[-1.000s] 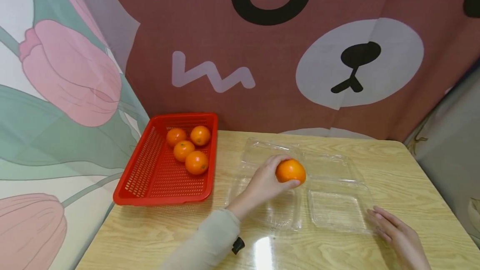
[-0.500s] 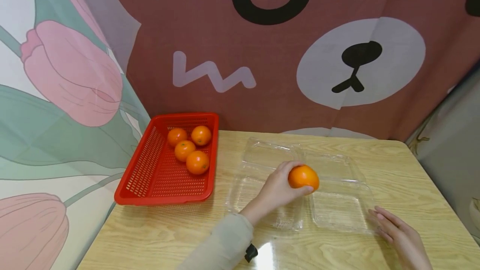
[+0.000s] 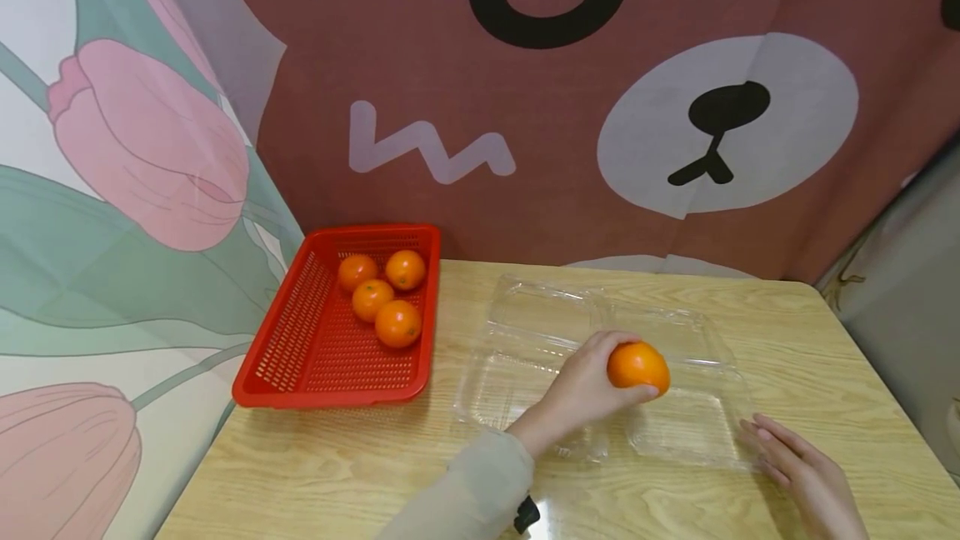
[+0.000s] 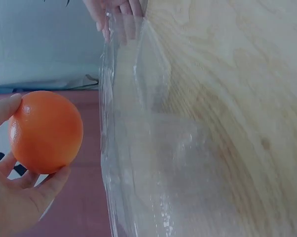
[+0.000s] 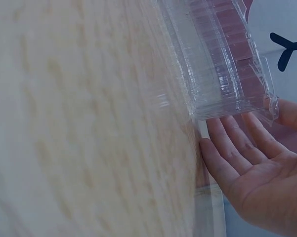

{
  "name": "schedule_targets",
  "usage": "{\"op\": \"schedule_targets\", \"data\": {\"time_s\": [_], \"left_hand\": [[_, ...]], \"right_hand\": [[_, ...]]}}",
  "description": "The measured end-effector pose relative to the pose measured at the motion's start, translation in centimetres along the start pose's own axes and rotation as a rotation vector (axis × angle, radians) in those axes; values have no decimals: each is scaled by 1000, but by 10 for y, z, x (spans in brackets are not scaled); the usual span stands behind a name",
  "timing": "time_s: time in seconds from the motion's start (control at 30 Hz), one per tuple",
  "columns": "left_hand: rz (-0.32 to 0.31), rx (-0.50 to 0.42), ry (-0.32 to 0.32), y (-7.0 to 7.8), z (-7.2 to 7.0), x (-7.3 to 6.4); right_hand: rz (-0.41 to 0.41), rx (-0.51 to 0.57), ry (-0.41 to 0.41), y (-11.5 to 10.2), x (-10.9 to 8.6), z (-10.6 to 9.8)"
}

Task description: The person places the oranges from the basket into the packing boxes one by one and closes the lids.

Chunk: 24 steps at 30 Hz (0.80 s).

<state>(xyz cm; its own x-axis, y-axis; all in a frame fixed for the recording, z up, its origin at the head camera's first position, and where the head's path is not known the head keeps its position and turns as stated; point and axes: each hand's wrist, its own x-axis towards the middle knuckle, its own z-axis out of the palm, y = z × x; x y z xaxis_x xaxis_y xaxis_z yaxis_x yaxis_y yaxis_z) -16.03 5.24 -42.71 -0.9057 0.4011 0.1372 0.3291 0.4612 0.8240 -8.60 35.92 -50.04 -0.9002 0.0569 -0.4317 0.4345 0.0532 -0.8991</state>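
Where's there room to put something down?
Bare table: in front of the red plastic basket, left of the sleeve; also right of the clear clamshell containers, beyond the right hand. Crowded: the middle, containers below, left hand holding an orange above.

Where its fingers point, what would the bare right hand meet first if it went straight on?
Probably the side of the rightmost clear, rectangular plastic container; the right hand is right beside it, though contact is hard to judge.
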Motion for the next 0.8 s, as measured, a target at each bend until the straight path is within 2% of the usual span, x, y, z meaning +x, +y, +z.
{"op": "schedule_targets", "data": {"time_s": [0.23, 0.4, 0.67, 0.8], "left_hand": [[-10, 11, -26, 5, 14, -2], [11, 38, -52, 13, 26, -3], [65, 143, -74, 26, 46, -1], [65, 173, -77, 30, 54, -1]], "right_hand": [[3, 34, -1, 0, 0, 2], [5, 65, 10, 0, -1, 3], [-1, 44, 28, -2, -1, 4], [17, 30, 31, -2, 1, 4]]}}
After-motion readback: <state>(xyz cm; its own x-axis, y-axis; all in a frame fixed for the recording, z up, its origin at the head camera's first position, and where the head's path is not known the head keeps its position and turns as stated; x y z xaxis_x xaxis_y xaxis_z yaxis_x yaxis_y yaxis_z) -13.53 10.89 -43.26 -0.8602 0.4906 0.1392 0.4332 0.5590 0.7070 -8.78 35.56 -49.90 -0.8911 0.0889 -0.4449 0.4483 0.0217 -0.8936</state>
